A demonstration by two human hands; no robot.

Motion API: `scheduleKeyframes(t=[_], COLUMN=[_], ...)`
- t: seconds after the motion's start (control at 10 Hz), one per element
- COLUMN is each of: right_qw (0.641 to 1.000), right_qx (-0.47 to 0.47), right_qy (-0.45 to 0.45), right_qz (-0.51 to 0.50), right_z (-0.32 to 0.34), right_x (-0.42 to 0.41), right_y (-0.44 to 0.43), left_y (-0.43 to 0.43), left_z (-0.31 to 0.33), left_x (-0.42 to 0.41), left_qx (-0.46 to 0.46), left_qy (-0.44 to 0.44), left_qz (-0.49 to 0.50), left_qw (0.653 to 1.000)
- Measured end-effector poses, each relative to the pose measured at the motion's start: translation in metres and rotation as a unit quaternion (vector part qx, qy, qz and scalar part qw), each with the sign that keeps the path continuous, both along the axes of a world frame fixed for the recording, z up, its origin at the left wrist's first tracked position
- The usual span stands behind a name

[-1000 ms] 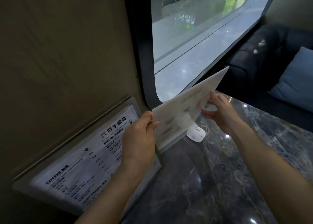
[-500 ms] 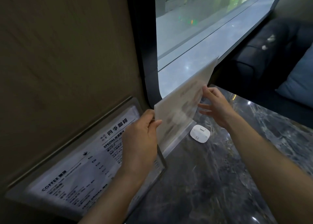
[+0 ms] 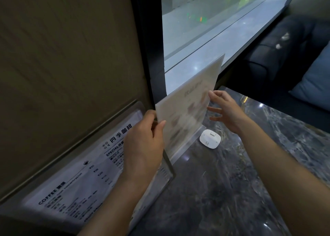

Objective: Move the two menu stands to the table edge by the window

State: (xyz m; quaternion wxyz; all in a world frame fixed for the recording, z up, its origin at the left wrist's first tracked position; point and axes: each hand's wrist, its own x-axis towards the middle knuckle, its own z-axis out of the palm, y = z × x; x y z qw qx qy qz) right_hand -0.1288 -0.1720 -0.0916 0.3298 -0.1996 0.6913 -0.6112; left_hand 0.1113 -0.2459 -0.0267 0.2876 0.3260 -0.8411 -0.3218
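A pale acrylic menu stand [image 3: 187,109] stands upright on the dark marble table [image 3: 223,191], its clear base at the edge under the window [image 3: 205,30]. My left hand [image 3: 142,143] pinches its near edge between thumb and fingers. My right hand [image 3: 225,110] hovers just right of the stand, fingers spread, not gripping it. A second, larger menu stand [image 3: 80,178] with black "COFFEE" print leans along the wall at the left, partly hidden by my left forearm.
A small white rounded device [image 3: 210,139] lies on the table just right of the pale stand's base. A dark sofa [image 3: 285,53] with a blue cushion [image 3: 316,82] sits beyond the table's far end. A tan wall panel [image 3: 71,57] and dark window frame [image 3: 151,48] bound the left side.
The pale stand went from tilted and lifted to upright with its base down by the window. My right hand let go of its far edge and opened beside it.
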Motion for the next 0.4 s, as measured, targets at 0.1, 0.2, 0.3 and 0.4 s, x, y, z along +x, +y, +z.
scheduleKeyframes(t=[0.1,0.2,0.3,0.4], right_qw=[1.0,0.999,0.998,0.995], right_qx=[0.007,0.022,0.036,0.041], right_qy=[0.014,0.03,0.055,0.092], right_qz=[0.004,0.011,0.011,-0.015], right_z=[0.001,0.003,0.009,0.013], right_x=[0.002,0.003,0.007,0.008], right_y=[0.0,0.0,0.002,0.004], left_y=[-0.001,-0.002,-0.002,0.003], left_z=[0.0,-0.001,0.003,0.012], left_x=[0.0,0.001,0.002,0.006], left_qx=[0.0,-0.005,-0.003,0.01], left_qy=[0.005,0.004,0.009,0.035], left_qz=[0.003,0.007,0.004,-0.006], left_qw=[1.0,1.0,1.0,0.999])
